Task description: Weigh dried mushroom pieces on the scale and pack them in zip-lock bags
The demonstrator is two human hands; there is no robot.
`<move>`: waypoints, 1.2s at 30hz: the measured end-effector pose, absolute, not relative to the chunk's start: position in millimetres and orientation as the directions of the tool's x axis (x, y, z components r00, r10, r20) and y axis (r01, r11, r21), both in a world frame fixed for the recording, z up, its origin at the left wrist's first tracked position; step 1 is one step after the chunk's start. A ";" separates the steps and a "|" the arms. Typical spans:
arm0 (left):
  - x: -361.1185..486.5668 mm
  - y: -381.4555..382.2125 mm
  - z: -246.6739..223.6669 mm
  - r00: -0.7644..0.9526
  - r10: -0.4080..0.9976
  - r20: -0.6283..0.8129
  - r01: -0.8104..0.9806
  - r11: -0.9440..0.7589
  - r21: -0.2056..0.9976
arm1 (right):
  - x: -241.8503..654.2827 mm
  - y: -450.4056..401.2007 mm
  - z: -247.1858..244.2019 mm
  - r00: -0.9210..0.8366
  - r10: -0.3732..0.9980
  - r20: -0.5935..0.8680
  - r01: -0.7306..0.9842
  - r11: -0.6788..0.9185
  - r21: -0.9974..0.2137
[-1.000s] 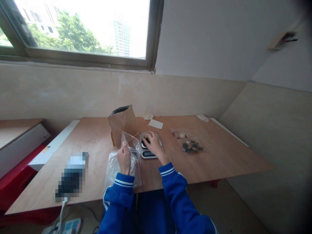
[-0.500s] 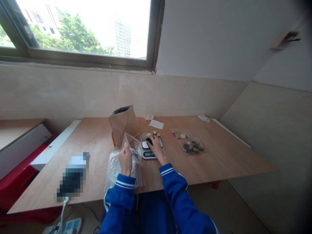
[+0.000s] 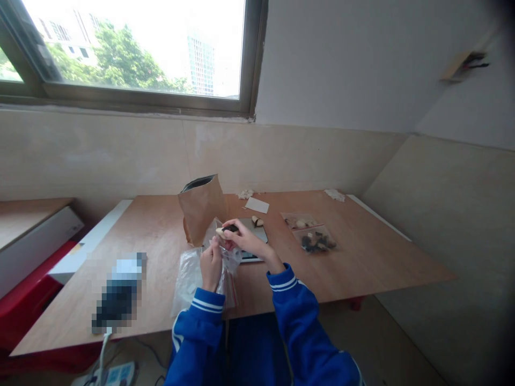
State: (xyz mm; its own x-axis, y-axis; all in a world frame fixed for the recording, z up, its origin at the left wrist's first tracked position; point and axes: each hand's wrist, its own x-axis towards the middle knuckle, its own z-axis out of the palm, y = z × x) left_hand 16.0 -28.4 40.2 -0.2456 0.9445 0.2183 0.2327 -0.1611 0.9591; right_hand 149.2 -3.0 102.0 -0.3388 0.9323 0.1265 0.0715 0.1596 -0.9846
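Plastic bag (image 3: pixel 232 261), clear, pinched by left hand (image 3: pixel 211 264); right hand (image 3: pixel 246 239) pinches a dark and pale piece (image 3: pixel 229 229)

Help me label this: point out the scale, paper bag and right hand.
Scale (image 3: pixel 261 234): head view, on its plate.
Paper bag (image 3: pixel 202 208): head view, on its front.
Right hand (image 3: pixel 248 240): head view, on its back.
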 end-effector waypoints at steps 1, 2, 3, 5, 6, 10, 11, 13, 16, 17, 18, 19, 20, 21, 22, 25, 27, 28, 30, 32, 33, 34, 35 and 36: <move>15.4 -29.2 39.3 -0.241 0.945 0.223 0.224 -0.169 0.960 | 150.2 -1.8 101.3 -0.356 0.928 0.107 0.121 0.159 -0.980; 14.7 -30.1 38.3 -0.247 0.942 0.225 0.211 -0.175 0.962 | 151.4 -0.4 100.1 -0.372 0.924 0.082 0.172 0.156 -0.973; 13.9 -31.0 37.2 -0.260 0.938 0.228 0.197 -0.180 0.964 | 152.7 0.8 98.7 -0.389 0.919 0.057 0.221 0.153 -0.963; 12.9 -32.9 34.9 -0.280 0.928 0.247 0.182 -0.201 0.962 | 154.2 1.6 96.2 -0.427 0.904 0.034 0.309 0.182 -0.933; 12.9 -33.8 34.1 -0.279 0.923 0.265 0.184 -0.219 0.958 | 154.0 1.1 95.2 -0.439 0.898 0.045 0.356 0.219 -0.908; 17.3 -37.8 33.8 -0.235 0.919 0.315 0.177 -0.278 0.944 | 146.4 -6.5 95.4 -0.358 0.912 0.201 0.527 0.375 -0.763; 18.8 -38.8 34.4 -0.234 0.920 0.315 0.165 -0.282 0.945 | 143.8 -9.2 96.9 -0.335 0.914 0.227 0.550 0.386 -0.740; 20.9 -40.7 36.3 -0.248 0.921 0.301 0.134 -0.275 0.952 | 140.3 -13.8 101.2 -0.335 0.909 0.247 0.554 0.402 -0.729; 20.4 -42.4 40.3 -0.295 0.921 0.256 0.082 -0.242 0.967 | 143.9 -13.5 105.6 -0.373 0.886 0.276 0.479 0.439 -0.760; 19.3 -42.7 41.8 -0.312 0.920 0.238 0.066 -0.229 0.971 | 148.0 -10.1 104.5 -0.367 0.879 0.303 0.446 0.452 -0.772; 18.1 -43.0 43.3 -0.328 0.918 0.223 0.053 -0.217 0.975 | 153.4 -5.0 101.4 -0.341 0.878 0.336 0.418 0.462 -0.782; 16.8 -43.2 44.8 -0.346 0.915 0.209 0.044 -0.207 0.977 | 159.9 1.8 96.0 -0.286 0.883 0.373 0.405 0.464 -0.788; 15.6 -43.4 46.2 -0.362 0.911 0.197 0.038 -0.197 0.980 | 167.4 9.9 88.2 -0.204 0.889 0.409 0.411 0.457 -0.788; 14.6 -43.7 47.5 -0.378 0.907 0.188 0.033 -0.190 0.981 | 175.4 18.7 78.5 -0.105 0.893 0.437 0.442 0.436 -0.784; 13.8 -44.1 48.6 -0.391 0.902 0.183 0.030 -0.186 0.982 | 183.7 27.7 67.2 0.028 0.880 0.474 0.514 0.394 -0.762; 13.0 -45.3 50.8 -0.410 0.896 0.171 0.011 -0.182 0.983 | 207.2 49.7 31.9 0.151 0.849 0.506 0.749 0.235 -0.619; 13.5 -45.8 51.5 -0.412 0.896 0.167 -0.008 -0.187 0.982 | 219.3 57.5 14.5 0.128 0.875 0.467 0.807 0.183 -0.562; 13.8 -45.9 51.8 -0.411 0.897 0.164 -0.020 -0.189 0.982 | 223.9 59.4 8.9 0.120 0.884 0.452 0.816 0.172 -0.552; 14.5 -46.0 52.1 -0.411 0.898 0.156 -0.046 -0.192 0.980 | 229.5 60.1 4.4 0.125 0.886 0.446 0.816 0.164 -0.555; 14.9 -45.9 52.2 -0.413 0.899 0.147 -0.068 -0.192 0.979 | 229.3 57.3 8.1 0.136 0.882 0.451 0.814 0.160 -0.559; 15.0 -45.9 52.1 -0.414 0.899 0.144 -0.075 -0.191 0.979 | 226.6 54.6 12.9 0.145 0.879 0.453 0.792 0.171 -0.586; 15.1 -45.9 51.9 -0.415 0.899 0.140 -0.080 -0.190 0.979 | 222.1 50.9 19.7 0.160 0.877 0.454 0.743 0.196 -0.640; 15.3 -45.9 51.5 -0.415 0.900 0.137 -0.084 -0.187 0.979 | 216.0 46.2 28.4 0.176 0.879 0.443 0.659 0.229 -0.716; 15.6 -45.9 51.1 -0.411 0.902 0.134 -0.086 -0.184 0.979 | 208.6 40.5 38.9 0.189 0.887 0.422 0.534 0.268 -0.802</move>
